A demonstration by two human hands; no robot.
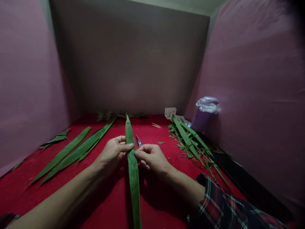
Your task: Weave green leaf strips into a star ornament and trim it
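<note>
A long green leaf [133,181] runs up the middle of the view, its pointed tip away from me and its broad end toward me. My left hand [116,148] pinches it from the left, thumb on top and fingers partly behind. From the right, my right hand [151,157] grips the leaf's edge between thumb and index finger, a little lower than the left thumb. Just beyond my right hand, scissors [138,142] lie on the red cloth, blades pointing away; their orange-red handle is mostly hidden by that hand.
Several long leaves [73,152] lie at the left on the red cloth [95,203]. Leaf scraps and strips [190,143] are heaped at the right. Thin wooden sticks [156,125] and a white card [170,112] lie farther back. A purple container [201,119] with clear plastic stands by the right wall.
</note>
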